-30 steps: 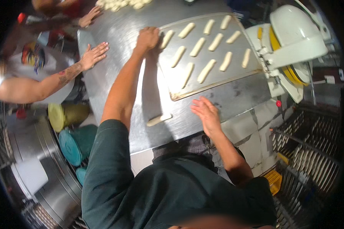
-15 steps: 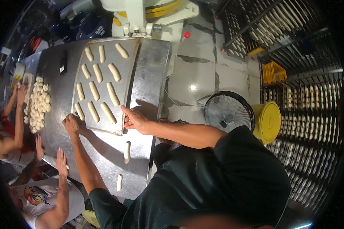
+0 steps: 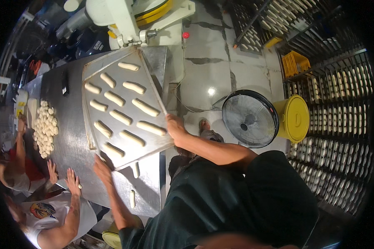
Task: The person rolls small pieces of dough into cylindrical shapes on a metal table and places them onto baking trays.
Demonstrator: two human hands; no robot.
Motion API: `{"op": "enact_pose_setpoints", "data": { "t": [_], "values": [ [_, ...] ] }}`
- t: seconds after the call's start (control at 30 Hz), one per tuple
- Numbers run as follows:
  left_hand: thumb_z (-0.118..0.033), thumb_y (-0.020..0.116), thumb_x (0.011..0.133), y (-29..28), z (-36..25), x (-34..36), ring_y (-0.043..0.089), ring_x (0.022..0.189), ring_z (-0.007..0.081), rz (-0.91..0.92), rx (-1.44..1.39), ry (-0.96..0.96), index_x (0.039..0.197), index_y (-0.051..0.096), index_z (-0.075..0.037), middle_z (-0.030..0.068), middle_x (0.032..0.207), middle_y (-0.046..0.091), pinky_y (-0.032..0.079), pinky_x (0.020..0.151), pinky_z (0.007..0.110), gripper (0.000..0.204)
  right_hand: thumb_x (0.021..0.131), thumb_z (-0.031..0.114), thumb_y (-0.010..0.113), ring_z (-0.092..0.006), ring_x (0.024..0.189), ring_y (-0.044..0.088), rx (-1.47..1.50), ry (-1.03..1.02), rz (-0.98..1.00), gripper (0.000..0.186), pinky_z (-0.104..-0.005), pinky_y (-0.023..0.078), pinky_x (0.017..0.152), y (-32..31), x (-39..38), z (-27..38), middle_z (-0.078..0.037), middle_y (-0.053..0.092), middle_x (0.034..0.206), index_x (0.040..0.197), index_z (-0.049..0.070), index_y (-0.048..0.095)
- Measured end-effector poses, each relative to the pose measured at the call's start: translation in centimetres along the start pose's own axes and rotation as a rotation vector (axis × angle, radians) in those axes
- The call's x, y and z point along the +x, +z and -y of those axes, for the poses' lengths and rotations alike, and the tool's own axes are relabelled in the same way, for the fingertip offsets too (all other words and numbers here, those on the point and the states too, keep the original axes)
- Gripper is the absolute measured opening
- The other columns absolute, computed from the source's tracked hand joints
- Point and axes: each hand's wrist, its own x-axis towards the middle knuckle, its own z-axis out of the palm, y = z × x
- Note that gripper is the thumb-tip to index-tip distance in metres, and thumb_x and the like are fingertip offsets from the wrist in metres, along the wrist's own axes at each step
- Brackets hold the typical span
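Tray (image 3: 133, 155) of dough sticks (image 3: 145, 107), squared up on the table (image 3: 66, 139) half a second ago, now skewed over it, apparently lifted: left hand (image 3: 103, 169) and right hand (image 3: 176, 129) pinch opposite sides, so likely under two-handed control.

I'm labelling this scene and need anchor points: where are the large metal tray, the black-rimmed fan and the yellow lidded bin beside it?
Metal tray (image 3: 138, 116): head view, bare surface near its middle.
Black-rimmed fan (image 3: 253, 116): head view, wire grille.
Yellow bin (image 3: 297, 120): head view, lid.
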Motion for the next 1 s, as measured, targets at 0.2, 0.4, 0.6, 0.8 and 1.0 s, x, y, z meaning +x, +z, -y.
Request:
{"op": "enact_pose_setpoints", "data": {
  "t": [0.2,0.4,0.6,0.8,1.0],
  "values": [
    [-0.046,0.037,0.113,6.3,-7.9,-18.9,0.035,0.067,0.0174,-0.2,-0.193,-0.023,0.074,0.042,0.001,0.0047,0.067,0.038,0.033,0.059,0.039,0.061,0.104,0.036,0.049,-0.0345,0.098,0.068,-0.134,-0.192,-0.262,0.043,-0.0431,0.051,0.096,-11.5,1.7,-3.9,-0.019,0.074,0.103,0.11,0.002,0.074],
    [-0.037,0.034,0.114,12.7,-15.3,-23.6,0.032,0.069,0.0135,0.027,-0.302,0.108,0.076,0.032,-0.006,-0.0001,0.073,0.033,0.029,0.059,0.032,0.05,0.105,0.025,0.051,-0.0202,0.083,0.062,0.108,-0.382,-0.303,0.037,-0.0358,0.052,0.084,-24.4,7.2,-12.5,-0.009,0.068,0.086,0.097,-0.005,0.071],
    [-0.026,0.048,0.111,24.0,-24.7,-20.4,0.043,0.064,0.0197,0.276,-0.277,0.302,0.075,0.047,0.002,0.0095,0.069,0.044,0.036,0.058,0.039,0.046,0.103,0.024,0.048,-0.034,0.085,0.067,0.021,-0.287,-0.569,0.038,-0.0429,0.05,0.081,-38.8,7.0,-9.7,-0.024,0.072,0.093,0.098,-0.008,0.068],
    [-0.021,0.055,0.107,37.6,-37.5,-15.1,0.05,0.065,0.0263,0.627,-0.159,0.636,0.083,0.054,0.004,0.0173,0.073,0.051,0.044,0.064,0.042,0.034,0.103,0.027,0.045,-0.0332,0.079,0.064,0.091,-0.137,-0.911,0.043,-0.0458,0.047,0.075,-48.4,10.2,-9.1,-0.029,0.068,0.087,0.093,-0.01,0.065],
    [-0.022,0.057,0.105,54.0,-46.2,-10.4,0.052,0.064,0.0186,1.219,-0.012,0.645,0.09,0.055,0.002,0.013,0.069,0.051,0.046,0.061,0.04,0.029,0.103,0.028,0.043,-0.0374,0.076,0.06,-0.051,0.074,-1.11,0.044,-0.0495,0.044,0.074,-57.5,18.1,-11.1,-0.029,0.065,0.084,0.092,-0.009,0.063]
  ]
}}
